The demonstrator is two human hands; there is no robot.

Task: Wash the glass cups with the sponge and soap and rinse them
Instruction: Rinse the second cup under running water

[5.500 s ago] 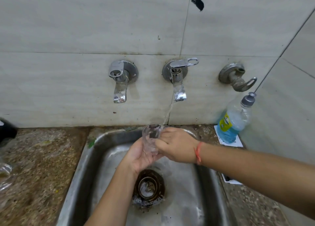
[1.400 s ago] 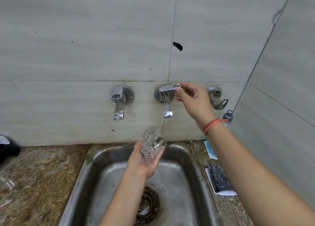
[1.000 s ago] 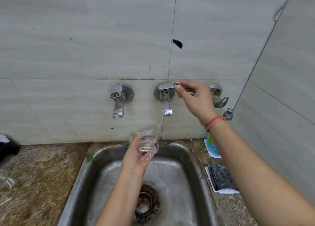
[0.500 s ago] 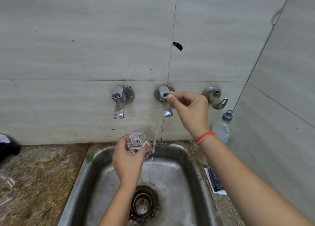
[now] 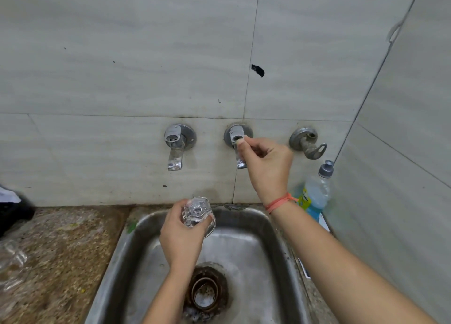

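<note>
Worktop (image 5: 68, 250) of speckled brown stone fills the left side. At its left edge lie a dark object (image 5: 11, 212) and, nearer you, some clear glassware (image 5: 12, 261) too blurred to make out. On the tiled wall above, the left tap (image 5: 176, 148) points its spout down. Your left hand (image 5: 181, 238) is over the back of the steel sink (image 5: 258, 248), its fingers curled round the glass cup (image 5: 196, 212). The cup is tipped over, so its thick faceted base faces you and its mouth points into the basin. The rusty drain (image 5: 207, 290) lies nearer you in the basin floor. To the right, your right hand (image 5: 267, 163) is raised to the middle tap (image 5: 238, 134): thumb and forefinger pinch its lever, the other fingers are folded in, and an orange thread (image 5: 280, 201) circles the wrist. A third wall fitting (image 5: 308, 144) sits just beside that hand. At the worktop's back right corner a bottle (image 5: 316, 193) of blue liquid with a grey cap stands upright against the wall.
</note>
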